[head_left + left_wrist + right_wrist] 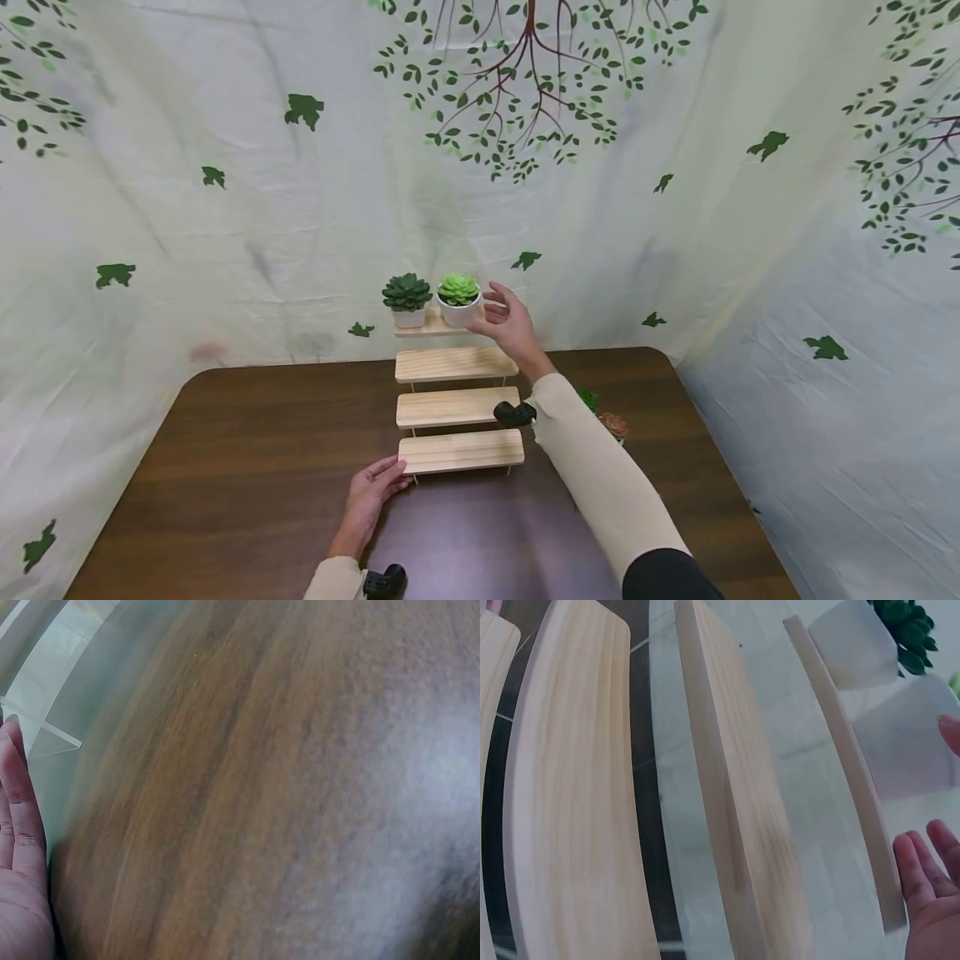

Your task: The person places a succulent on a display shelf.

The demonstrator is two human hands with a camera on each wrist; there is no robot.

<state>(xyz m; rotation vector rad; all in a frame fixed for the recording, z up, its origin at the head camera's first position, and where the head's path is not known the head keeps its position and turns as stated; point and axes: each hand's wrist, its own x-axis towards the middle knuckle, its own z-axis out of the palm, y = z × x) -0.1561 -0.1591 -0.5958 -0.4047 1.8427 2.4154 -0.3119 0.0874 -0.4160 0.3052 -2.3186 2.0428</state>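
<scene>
A four-step wooden display shelf (459, 450) stands on the table. On its top step, a dark green potted succulent (407, 296) sits left of a light green succulent in a white pot (459, 312). My right hand (512, 323) is at the right side of the light green plant's pot. In the right wrist view its thumb is against or close to the white pot (907, 742), and its fingers spread near the step's end. My left hand (369, 498) touches the left end of the lowest step with nearly straight fingers; the left wrist view shows these fingers (28, 817) extended.
Partly hidden behind the right sleeve are a green plant (587, 399) and a reddish succulent (615, 427) on the brown table (285, 433). A leaf-printed cloth (262, 208) hangs behind the table and at its sides.
</scene>
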